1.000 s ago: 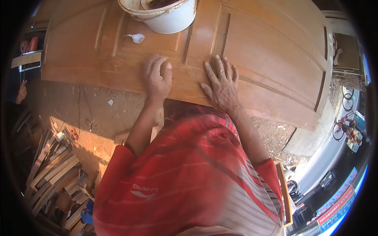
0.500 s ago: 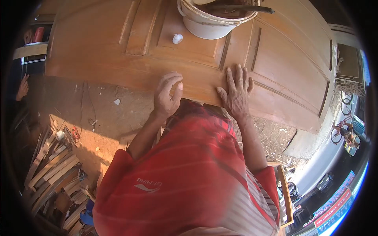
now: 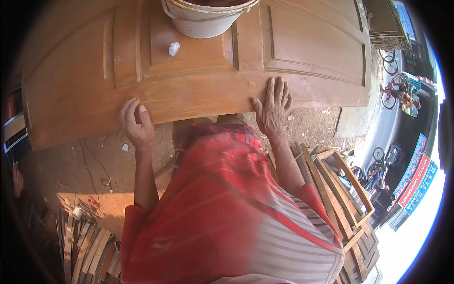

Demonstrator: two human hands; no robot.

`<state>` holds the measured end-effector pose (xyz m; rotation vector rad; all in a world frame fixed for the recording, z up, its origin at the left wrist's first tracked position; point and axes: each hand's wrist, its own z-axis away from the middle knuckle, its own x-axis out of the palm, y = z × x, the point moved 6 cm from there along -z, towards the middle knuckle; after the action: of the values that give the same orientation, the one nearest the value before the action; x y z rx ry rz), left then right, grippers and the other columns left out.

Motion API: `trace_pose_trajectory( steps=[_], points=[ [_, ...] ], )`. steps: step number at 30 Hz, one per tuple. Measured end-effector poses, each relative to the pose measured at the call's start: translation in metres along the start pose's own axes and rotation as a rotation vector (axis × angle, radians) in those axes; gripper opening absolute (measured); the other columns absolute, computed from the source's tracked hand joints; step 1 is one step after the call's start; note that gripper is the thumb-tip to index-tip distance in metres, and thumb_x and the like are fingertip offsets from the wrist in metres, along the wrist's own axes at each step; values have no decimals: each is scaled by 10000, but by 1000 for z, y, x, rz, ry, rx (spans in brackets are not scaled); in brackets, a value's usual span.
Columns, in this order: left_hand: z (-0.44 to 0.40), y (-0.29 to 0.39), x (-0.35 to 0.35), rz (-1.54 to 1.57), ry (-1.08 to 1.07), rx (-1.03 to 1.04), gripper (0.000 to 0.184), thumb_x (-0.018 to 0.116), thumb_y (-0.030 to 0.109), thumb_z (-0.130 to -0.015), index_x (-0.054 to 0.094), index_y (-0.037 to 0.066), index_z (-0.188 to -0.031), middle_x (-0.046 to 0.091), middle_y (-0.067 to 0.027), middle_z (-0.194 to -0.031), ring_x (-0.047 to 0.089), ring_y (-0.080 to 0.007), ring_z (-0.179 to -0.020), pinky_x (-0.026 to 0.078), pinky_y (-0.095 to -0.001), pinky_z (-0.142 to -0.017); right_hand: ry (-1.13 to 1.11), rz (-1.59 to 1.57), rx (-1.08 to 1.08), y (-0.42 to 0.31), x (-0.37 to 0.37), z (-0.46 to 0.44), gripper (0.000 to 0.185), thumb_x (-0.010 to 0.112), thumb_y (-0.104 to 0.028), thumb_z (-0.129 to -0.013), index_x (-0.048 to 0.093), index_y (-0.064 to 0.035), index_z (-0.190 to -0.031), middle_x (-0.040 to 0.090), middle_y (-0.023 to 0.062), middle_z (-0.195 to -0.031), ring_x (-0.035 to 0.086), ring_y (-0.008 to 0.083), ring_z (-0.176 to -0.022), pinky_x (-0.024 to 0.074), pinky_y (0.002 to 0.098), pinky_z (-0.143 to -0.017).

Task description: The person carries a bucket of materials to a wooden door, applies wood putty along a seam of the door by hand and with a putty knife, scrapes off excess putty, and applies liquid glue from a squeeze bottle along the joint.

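Observation:
A brown panelled wooden door [image 3: 189, 90] lies flat in front of me. My left hand [image 3: 137, 124] is at its near edge, fingers loosely curved over the rim and apart, the thumb raised. On the near rail to the right, my right hand [image 3: 274, 106] lies flat with the fingers stretched out. A white bucket [image 3: 203, 23] with a stained rim stands on the door, its top cut off by the view. Just left of the bucket sits a small white plastic bottle [image 3: 173, 48].
Stacked wood strips [image 3: 92, 251] lie on the ground at lower left, near a cable [image 3: 97, 175]. Wooden frames [image 3: 350, 189] lean at lower right. Another person's hand [image 3: 18, 181] shows at far left. Beyond the right side, a person on a bicycle [image 3: 402, 96] is on the road.
My left hand has moved left along the door's edge, away from my right hand, which stays flat on the rail. The view has turned, and the bucket and bottle appear further left.

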<state>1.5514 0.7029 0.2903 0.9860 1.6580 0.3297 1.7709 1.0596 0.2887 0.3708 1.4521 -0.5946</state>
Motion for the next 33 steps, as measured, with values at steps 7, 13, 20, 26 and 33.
trace_pose_trajectory(
  steps=[7,13,20,26,33],
  points=[
    [-1,8,0,-27,1,13,211,686,55,-1035,737,-20,-1226,713,-176,-1301,652,-363,-1257,497,-477,-1118,-43,-84,-123,-32,-9,-2,916,626,-590,-1048,308,-73,-1734,214,274,-1793,163,497,-1664,136,699,-1299],
    [-4,69,27,37,-93,136,258,715,57,-997,715,-7,-1247,684,-169,-1315,615,-407,-1288,474,-541,-1126,-6,-86,-242,-39,-9,-24,859,662,-591,-1030,408,-119,-1702,264,265,-1777,224,475,-1650,159,686,-1298],
    [-3,136,96,174,-222,239,380,764,75,-943,692,18,-1312,664,-167,-1349,591,-421,-1327,458,-550,-1141,32,-90,-245,-32,-10,-39,830,658,-603,-1027,445,-147,-1687,296,250,-1768,251,467,-1643,172,682,-1291],
    [4,171,134,138,-365,259,529,783,72,-917,652,5,-1425,577,-194,-1501,494,-460,-1432,424,-568,-1193,37,-175,-311,-24,-12,-38,816,686,-566,-1022,456,-140,-1680,306,253,-1761,266,457,-1637,186,683,-1283],
    [12,169,145,83,-382,232,556,789,92,-917,649,-2,-1447,573,-193,-1524,489,-456,-1446,419,-569,-1196,140,-291,-218,24,-18,-40,741,774,-407,-989,530,-85,-1610,397,259,-1703,359,450,-1580,228,639,-1275]
  ],
)
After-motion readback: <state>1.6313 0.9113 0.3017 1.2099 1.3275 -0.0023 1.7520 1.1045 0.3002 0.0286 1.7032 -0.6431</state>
